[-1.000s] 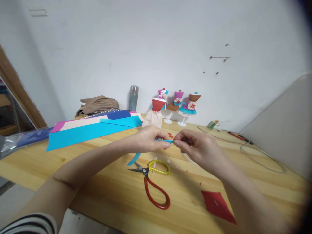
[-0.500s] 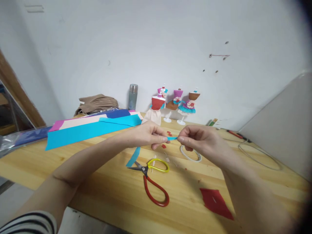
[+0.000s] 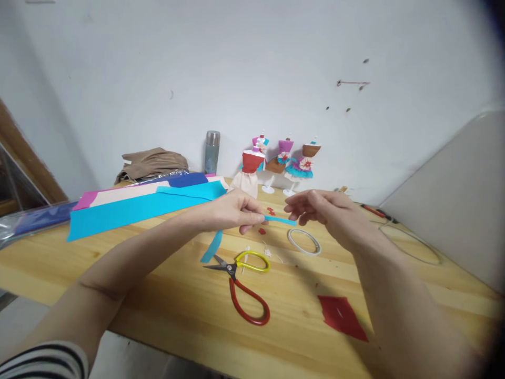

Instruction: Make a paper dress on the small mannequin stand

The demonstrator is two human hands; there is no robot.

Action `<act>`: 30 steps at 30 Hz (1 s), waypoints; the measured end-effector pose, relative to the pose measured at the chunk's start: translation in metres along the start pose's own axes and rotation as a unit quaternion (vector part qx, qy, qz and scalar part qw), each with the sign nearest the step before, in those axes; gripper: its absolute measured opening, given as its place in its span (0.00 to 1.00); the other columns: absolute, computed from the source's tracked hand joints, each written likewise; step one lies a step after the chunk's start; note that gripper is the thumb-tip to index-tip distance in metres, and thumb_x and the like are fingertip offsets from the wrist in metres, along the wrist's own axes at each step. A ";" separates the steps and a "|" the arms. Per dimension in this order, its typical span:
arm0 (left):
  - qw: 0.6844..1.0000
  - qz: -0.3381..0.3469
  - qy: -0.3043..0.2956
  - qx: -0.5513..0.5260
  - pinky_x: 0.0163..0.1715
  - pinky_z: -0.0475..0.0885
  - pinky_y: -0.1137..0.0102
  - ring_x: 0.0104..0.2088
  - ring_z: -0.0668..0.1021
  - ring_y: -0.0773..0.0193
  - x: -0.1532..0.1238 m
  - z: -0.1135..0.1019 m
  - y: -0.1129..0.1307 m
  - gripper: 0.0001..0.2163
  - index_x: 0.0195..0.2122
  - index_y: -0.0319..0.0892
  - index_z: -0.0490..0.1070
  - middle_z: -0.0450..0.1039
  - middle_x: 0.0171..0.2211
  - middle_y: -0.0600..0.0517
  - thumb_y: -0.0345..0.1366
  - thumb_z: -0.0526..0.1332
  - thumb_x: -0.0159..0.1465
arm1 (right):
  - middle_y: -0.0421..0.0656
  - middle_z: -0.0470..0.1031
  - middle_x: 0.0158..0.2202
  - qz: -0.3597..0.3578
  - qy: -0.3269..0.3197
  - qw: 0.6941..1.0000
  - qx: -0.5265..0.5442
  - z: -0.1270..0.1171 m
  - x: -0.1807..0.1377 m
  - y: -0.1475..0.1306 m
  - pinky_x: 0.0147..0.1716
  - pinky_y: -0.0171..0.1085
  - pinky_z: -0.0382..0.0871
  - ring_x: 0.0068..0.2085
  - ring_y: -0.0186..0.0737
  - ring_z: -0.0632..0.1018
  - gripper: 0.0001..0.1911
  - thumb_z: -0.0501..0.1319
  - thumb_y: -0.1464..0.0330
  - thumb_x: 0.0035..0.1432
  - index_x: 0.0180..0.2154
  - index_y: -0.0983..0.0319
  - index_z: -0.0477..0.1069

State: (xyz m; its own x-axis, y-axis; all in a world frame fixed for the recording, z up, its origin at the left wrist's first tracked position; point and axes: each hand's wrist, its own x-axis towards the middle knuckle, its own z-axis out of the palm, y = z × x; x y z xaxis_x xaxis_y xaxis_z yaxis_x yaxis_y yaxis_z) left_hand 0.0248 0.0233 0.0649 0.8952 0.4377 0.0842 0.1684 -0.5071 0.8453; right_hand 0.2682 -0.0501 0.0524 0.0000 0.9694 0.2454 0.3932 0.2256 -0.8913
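My left hand (image 3: 240,209) pinches a narrow strip of blue crepe paper (image 3: 281,220) between thumb and fingers. The strip's free end points right, toward my right hand (image 3: 321,208). That hand hovers just beside this end, fingers bent and apart, with nothing visible in it. Below my left hand a second length of blue paper (image 3: 212,247) slants down to the scissors; whether it joins the pinched strip is hidden. The scissors (image 3: 232,273) lie with blades parted, one handle yellow and one red.
Blue, pink and cream sheets (image 3: 138,208) are stacked at left. Behind stand a flask (image 3: 212,152) and several small dressed mannequins (image 3: 252,163). A white ring (image 3: 303,242), a red piece (image 3: 343,316), small scraps (image 3: 262,231) and a cable (image 3: 410,252) lie on the table.
My right hand has let go of the strip's end and its fingers have spread. The strip now shows longer, stretching right from my left hand. The view has shifted slightly.
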 end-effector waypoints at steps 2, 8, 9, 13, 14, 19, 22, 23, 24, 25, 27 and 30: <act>1.000 0.004 -0.004 0.012 0.24 0.55 0.73 0.21 0.61 0.74 0.000 0.000 0.001 0.16 0.19 0.39 0.65 0.63 0.18 0.56 0.37 0.58 0.64 | 0.50 0.81 0.35 0.005 -0.017 1.000 0.026 0.001 0.001 0.004 0.33 0.39 0.75 0.34 0.42 0.80 0.32 0.57 0.40 0.58 0.37 0.62 0.78; 0.999 -0.009 0.000 0.036 0.23 0.54 0.74 0.21 0.61 0.74 0.003 0.003 -0.003 0.14 0.19 0.39 0.65 0.63 0.18 0.56 0.36 0.58 0.62 | 0.48 0.81 0.36 -0.012 -0.077 0.996 -0.032 0.027 -0.004 -0.005 0.38 0.41 0.73 0.38 0.44 0.80 0.28 0.59 0.42 0.57 0.35 0.59 0.79; 0.999 -0.010 0.003 0.037 0.23 0.54 0.74 0.21 0.61 0.74 0.003 0.004 -0.005 0.14 0.19 0.39 0.65 0.63 0.18 0.56 0.37 0.58 0.62 | 0.46 0.81 0.34 -0.020 -0.083 0.994 -0.063 0.033 -0.006 -0.009 0.37 0.41 0.73 0.36 0.43 0.79 0.25 0.61 0.45 0.57 0.35 0.60 0.78; 0.999 -0.014 0.010 0.039 0.22 0.54 0.74 0.20 0.60 0.74 0.005 0.008 -0.007 0.14 0.19 0.39 0.64 0.61 0.17 0.58 0.38 0.58 0.61 | 0.42 0.76 0.26 -0.049 -0.030 0.986 -0.157 0.050 -0.009 -0.018 0.29 0.37 0.66 0.28 0.37 0.74 0.17 0.64 0.54 0.53 0.27 0.61 0.74; 0.999 -0.015 0.011 0.041 0.22 0.53 0.74 0.20 0.60 0.74 0.005 0.009 -0.006 0.14 0.19 0.39 0.64 0.60 0.17 0.58 0.38 0.58 0.61 | 0.41 0.75 0.24 -0.046 -0.022 0.984 -0.168 0.051 -0.009 -0.018 0.27 0.36 0.64 0.26 0.36 0.72 0.16 0.63 0.55 0.54 0.26 0.61 0.73; 0.998 -0.030 0.014 0.050 0.21 0.54 0.74 0.20 0.63 0.73 0.007 0.011 -0.007 0.11 0.25 0.38 0.70 0.62 0.18 0.58 0.38 0.57 0.61 | 0.39 0.70 0.19 -0.026 -0.043 0.986 -0.159 0.048 -0.007 -0.014 0.21 0.33 0.60 0.21 0.32 0.69 0.15 0.61 0.57 0.54 0.24 0.61 0.71; 0.999 -0.016 0.007 0.049 0.21 0.54 0.74 0.20 0.63 0.73 0.007 0.009 -0.011 0.13 0.23 0.39 0.67 0.61 0.18 0.58 0.41 0.58 0.62 | 0.40 0.72 0.20 -0.014 -0.054 0.988 -0.147 0.045 -0.006 -0.013 0.21 0.33 0.62 0.21 0.32 0.71 0.15 0.62 0.56 0.54 0.25 0.61 0.71; 0.999 -0.011 0.003 0.052 0.21 0.54 0.74 0.20 0.63 0.73 0.007 0.009 -0.012 0.15 0.22 0.39 0.66 0.62 0.18 0.58 0.41 0.58 0.62 | 0.40 0.72 0.20 -0.009 -0.059 0.988 -0.144 0.044 -0.006 -0.013 0.21 0.33 0.62 0.21 0.33 0.72 0.15 0.62 0.56 0.54 0.25 0.61 0.71; 0.998 -0.008 -0.002 0.056 0.21 0.54 0.74 0.20 0.63 0.73 0.007 0.008 -0.013 0.16 0.21 0.39 0.65 0.62 0.18 0.57 0.42 0.58 0.63 | 0.40 0.73 0.21 -0.004 -0.064 0.988 -0.142 0.043 -0.006 -0.012 0.21 0.33 0.63 0.21 0.33 0.72 0.15 0.62 0.56 0.54 0.26 0.61 0.72; 0.998 -0.009 -0.008 0.061 0.21 0.54 0.74 0.20 0.63 0.73 0.007 0.007 -0.013 0.16 0.21 0.39 0.65 0.62 0.18 0.57 0.42 0.58 0.63 | 0.40 0.73 0.21 0.000 -0.068 0.988 -0.142 0.042 -0.006 -0.012 0.22 0.33 0.63 0.21 0.33 0.72 0.16 0.62 0.56 0.54 0.26 0.61 0.72; 0.997 -0.018 -0.014 0.069 0.22 0.55 0.73 0.21 0.63 0.73 0.006 0.005 -0.013 0.16 0.21 0.39 0.66 0.62 0.18 0.57 0.42 0.57 0.64 | 0.40 0.73 0.20 -0.001 -0.072 0.987 -0.143 0.040 -0.006 -0.010 0.22 0.32 0.63 0.21 0.33 0.73 0.16 0.62 0.55 0.55 0.26 0.61 0.72; 0.997 -0.027 -0.019 0.076 0.23 0.56 0.74 0.21 0.65 0.72 0.005 0.003 -0.012 0.16 0.22 0.39 0.67 0.62 0.19 0.58 0.41 0.57 0.64 | 0.40 0.73 0.21 -0.003 -0.076 0.987 -0.143 0.038 -0.005 -0.010 0.21 0.32 0.63 0.21 0.32 0.72 0.17 0.63 0.55 0.55 0.25 0.61 0.72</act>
State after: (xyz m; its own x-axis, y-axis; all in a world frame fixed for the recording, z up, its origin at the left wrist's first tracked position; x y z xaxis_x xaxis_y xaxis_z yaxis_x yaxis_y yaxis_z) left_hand 0.0291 0.0292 0.0538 0.8977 0.4403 0.0185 0.2749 -0.5922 0.7575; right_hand 0.2298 -0.0539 0.0453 -0.1325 0.9762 0.1718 0.6361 0.2167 -0.7406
